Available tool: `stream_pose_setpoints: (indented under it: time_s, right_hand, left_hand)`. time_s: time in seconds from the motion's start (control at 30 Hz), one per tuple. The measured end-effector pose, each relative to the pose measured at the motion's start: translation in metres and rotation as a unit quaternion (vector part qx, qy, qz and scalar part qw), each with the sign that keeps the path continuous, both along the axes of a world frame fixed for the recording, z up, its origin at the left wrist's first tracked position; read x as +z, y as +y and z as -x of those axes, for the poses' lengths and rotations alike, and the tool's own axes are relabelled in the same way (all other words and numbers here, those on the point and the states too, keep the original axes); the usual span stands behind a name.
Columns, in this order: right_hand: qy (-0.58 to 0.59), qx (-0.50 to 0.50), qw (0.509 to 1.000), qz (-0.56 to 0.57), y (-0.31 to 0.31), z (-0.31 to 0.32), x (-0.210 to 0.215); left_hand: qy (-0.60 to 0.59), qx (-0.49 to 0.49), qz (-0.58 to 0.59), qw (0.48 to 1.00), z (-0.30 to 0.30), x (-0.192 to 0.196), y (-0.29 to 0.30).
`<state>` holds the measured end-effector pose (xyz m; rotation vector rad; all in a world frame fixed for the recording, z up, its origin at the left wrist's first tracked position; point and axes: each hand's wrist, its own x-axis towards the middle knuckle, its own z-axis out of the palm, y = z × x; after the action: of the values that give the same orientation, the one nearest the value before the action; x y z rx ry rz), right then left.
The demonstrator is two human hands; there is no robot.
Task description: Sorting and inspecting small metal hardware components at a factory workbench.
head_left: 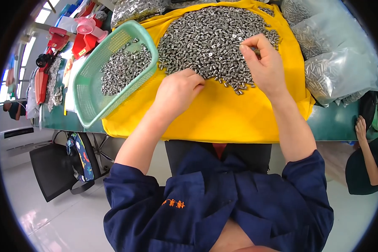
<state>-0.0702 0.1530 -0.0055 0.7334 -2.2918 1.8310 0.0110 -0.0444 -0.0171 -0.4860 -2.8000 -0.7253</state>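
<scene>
Your left hand (pixel 178 91) curls at the near edge of the metal parts (pixel 201 38), grip hidden; your right hand (pixel 265 63) hovers over them, nearly pinched, any hold unclear. Yellow cloth (pixel 222 119) underneath likely stops rolling; the green basket (pixel 90 103), left of both hands, seems within reach.

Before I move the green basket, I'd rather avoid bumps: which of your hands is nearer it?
Left. The left hand is just right of the green basket, at the near edge of the metal pile; the right hand is farther away, at the pile's right side.
</scene>
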Motion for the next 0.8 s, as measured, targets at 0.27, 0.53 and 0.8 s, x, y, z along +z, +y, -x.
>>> stream_pose_setpoints:
  time_s: [0.27,0.53,0.8]
  right_hand:
    - [0.014,0.002,1.0,-0.016,0.002,0.003,0.003]
    - [0.017,-0.001,0.999,-0.039,-0.002,-0.001,0.001]
    - [-0.102,0.101,0.99,-0.006,0.005,-0.004,0.006]
  left_hand:
    - [-0.089,-0.004,0.095,0.991,0.011,0.011,-0.003]
    - [-0.076,-0.058,0.092,0.991,0.014,0.028,-0.001]
    - [-0.246,0.023,-0.552,0.796,0.047,0.016,0.033]
